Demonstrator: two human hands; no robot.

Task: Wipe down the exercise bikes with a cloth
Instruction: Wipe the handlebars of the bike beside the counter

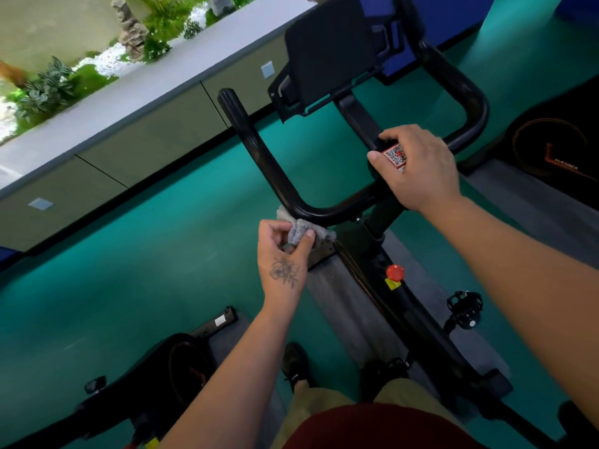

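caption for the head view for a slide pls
Left hand wipes the handlebar with a grey cloth while right hand steadies the bike's centre.

Both forearms are bare, with no sleeves, watch or rings visible. The left hand [285, 254] has a dark line tattoo of a flower on its back, near the wrist. The right hand [418, 166] has no marking. Lower down are a dark red shirt [372, 429], khaki shorts [324, 403] and black lace-up shoes [295, 361].
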